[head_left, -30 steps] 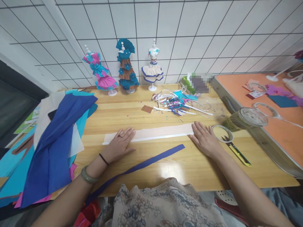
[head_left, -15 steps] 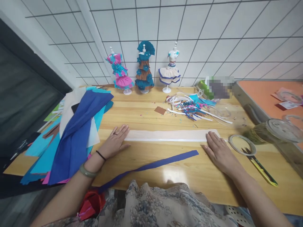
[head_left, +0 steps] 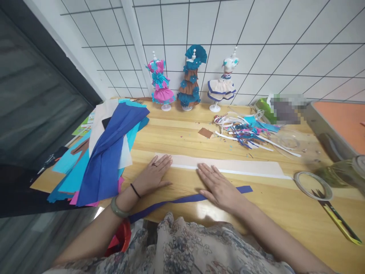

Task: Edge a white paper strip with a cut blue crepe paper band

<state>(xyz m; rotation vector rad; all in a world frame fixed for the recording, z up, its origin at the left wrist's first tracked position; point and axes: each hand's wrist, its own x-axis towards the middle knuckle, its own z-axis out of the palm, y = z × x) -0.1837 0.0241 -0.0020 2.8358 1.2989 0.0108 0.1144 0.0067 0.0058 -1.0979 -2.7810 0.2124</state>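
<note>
A long cream crepe paper strip (head_left: 248, 166) lies flat across the table, with a white band of tape (head_left: 245, 174) along its near edge. My left hand (head_left: 154, 173) rests flat on the strip's left end, fingers stretched out. Palm down, my right hand (head_left: 219, 186) touches the taped edge near the middle, fingers extended. A narrow blue strip (head_left: 179, 199) lies nearer to me, partly hidden under my right hand. At the right end of the tape sits a tape roll (head_left: 297, 183), its ring over the blades of yellow-and-black thread snips (head_left: 340, 222).
Several crepe paper sheets (head_left: 99, 160) are piled at the left. Three small dress forms (head_left: 189, 89) in paper dresses stand along the tiled wall. Paper scraps (head_left: 245, 131) and a brown square (head_left: 205, 133) lie behind the strip. A jar (head_left: 339, 171) stands at the right.
My right hand has slid left along the strip from its right end to near the middle. My left hand stays at the left end. The view has shifted.
</note>
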